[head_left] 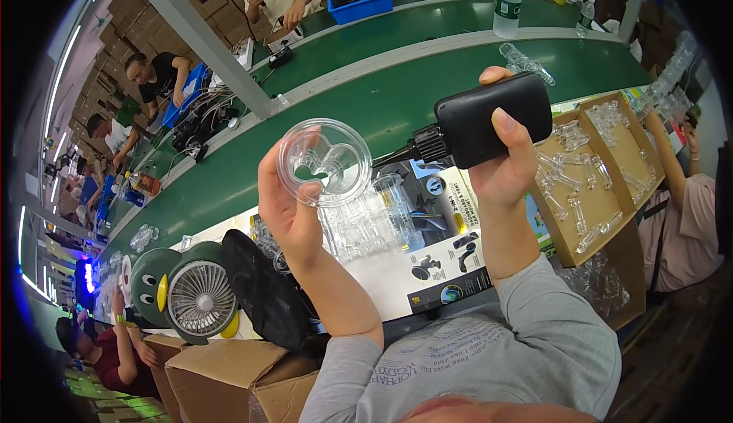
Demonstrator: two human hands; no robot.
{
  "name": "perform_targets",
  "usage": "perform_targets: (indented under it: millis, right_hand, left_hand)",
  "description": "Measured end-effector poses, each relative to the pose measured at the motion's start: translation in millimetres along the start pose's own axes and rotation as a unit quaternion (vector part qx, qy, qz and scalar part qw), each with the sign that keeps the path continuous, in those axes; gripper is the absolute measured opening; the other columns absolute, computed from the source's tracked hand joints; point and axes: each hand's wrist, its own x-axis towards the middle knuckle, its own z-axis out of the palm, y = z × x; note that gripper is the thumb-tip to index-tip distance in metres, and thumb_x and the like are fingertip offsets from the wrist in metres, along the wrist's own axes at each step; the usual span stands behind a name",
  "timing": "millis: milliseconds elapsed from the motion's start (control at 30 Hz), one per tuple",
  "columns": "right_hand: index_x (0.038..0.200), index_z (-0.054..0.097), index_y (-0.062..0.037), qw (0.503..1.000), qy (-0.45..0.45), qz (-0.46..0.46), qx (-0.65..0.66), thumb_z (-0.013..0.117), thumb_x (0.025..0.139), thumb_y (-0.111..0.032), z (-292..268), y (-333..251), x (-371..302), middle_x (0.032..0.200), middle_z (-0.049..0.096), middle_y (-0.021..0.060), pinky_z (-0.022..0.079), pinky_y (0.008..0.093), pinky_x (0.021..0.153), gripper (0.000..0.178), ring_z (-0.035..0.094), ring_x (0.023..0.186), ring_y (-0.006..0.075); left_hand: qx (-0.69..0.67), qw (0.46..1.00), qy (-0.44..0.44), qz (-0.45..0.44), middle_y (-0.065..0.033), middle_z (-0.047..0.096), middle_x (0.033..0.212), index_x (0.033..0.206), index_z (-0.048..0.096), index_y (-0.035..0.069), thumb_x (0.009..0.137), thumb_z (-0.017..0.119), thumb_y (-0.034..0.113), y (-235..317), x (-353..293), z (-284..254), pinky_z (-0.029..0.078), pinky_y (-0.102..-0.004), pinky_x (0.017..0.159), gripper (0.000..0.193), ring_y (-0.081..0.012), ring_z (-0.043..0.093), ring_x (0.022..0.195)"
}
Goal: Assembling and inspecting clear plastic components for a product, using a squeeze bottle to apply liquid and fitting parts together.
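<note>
My left hand [286, 209] grips a clear round plastic part [353, 148], a cup-like piece with a curved opening in its middle, and holds it up in front of me. In my right hand [508, 148] is a black squeeze bottle [477, 121] with a ribbed cap and a thin nozzle. The bottle lies tilted sideways, and the nozzle tip reaches the right rim of the clear part; whether they touch I cannot tell. Below my hands, several clear plastic pieces [366, 228] lie on a printed cardboard sheet [450, 270].
At right are cardboard trays [561, 259] of clear tube-like parts. A green penguin-shaped fan [202, 297] and a black cloth bag [263, 293] sit at left, above an open carton [221, 369]. Water bottles [507, 7] stand across the green bench [412, 79]. Other people work around it.
</note>
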Motion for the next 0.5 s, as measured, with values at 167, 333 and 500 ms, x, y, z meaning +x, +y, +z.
perform_targets:
  millis: [167, 333, 500]
  right_hand:
    - [0.106, 0.046, 0.0012, 0.999, 0.013, 0.014, -0.037, 0.059, 0.072, -0.015, 0.2, -2.9, 0.7, 0.094, 0.049, 0.0104, 0.053, 0.0309, 0.070, 0.039, 0.059, 0.080, 0.0203]
    - [0.105, 0.046, 0.0016, 0.999, 0.015, 0.012, -0.039, 0.059, 0.072, -0.015, 0.8, -1.6, -0.5, 0.094, 0.049, 0.0109, 0.053, 0.0305, 0.069, 0.039, 0.060, 0.079, 0.0205]
    - [0.105, 0.046, 0.0020, 0.999, 0.020, 0.005, -0.039, 0.059, 0.072, -0.014, 2.3, 0.2, -0.2, 0.094, 0.049, 0.0110, 0.053, 0.0307, 0.069, 0.039, 0.060, 0.078, 0.0203]
  left_hand:
    - [0.011, 1.000, -0.006, 0.025, -0.0155, 0.055, 0.109, 0.113, 0.050, -0.007, 0.081, 0.063, 0.025, -2.8, 2.0, -2.2, 0.040, -0.0357, 0.090, 0.047, -0.0245, 0.055, 0.101]
    - [0.000, 1.000, -0.012, -0.003, -0.0151, 0.055, 0.108, 0.110, 0.051, -0.008, 0.082, 0.062, 0.025, -3.5, 0.0, -4.8, 0.042, -0.0352, 0.088, 0.045, -0.0236, 0.056, 0.098]
    - [-0.031, 0.999, -0.019, -0.030, -0.0155, 0.058, 0.104, 0.112, 0.050, -0.008, 0.082, 0.061, 0.023, -1.4, 0.5, -5.6, 0.043, -0.0352, 0.088, 0.044, -0.0236, 0.057, 0.096]
